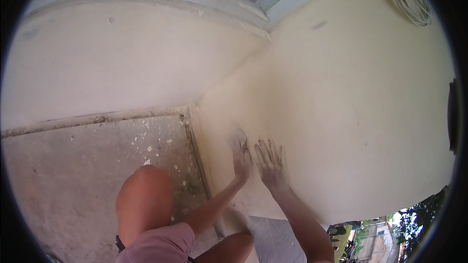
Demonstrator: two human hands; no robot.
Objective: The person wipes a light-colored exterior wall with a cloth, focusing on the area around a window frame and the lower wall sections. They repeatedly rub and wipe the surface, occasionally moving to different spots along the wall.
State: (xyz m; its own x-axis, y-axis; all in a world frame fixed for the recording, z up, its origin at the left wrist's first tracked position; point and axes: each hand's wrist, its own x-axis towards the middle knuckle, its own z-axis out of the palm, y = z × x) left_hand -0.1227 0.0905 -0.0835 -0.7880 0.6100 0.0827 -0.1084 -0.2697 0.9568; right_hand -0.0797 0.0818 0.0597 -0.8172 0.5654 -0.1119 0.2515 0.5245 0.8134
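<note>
Cream-coloured wall (351, 107) lies under the dusty right hand (270, 163), flat with fingers spread; just beside it, the blurred left hand (241, 158) grips a curled pale sheet (243, 138) against that surface.

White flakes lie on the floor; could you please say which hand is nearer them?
Left: the left hand is at the wall, right of the white flakes; the right hand is on the same wall, farther right.

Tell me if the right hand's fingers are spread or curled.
Spread: on the right hand, the fingers extend nearly straight along the wall, with gaps showing between their tips.
</note>
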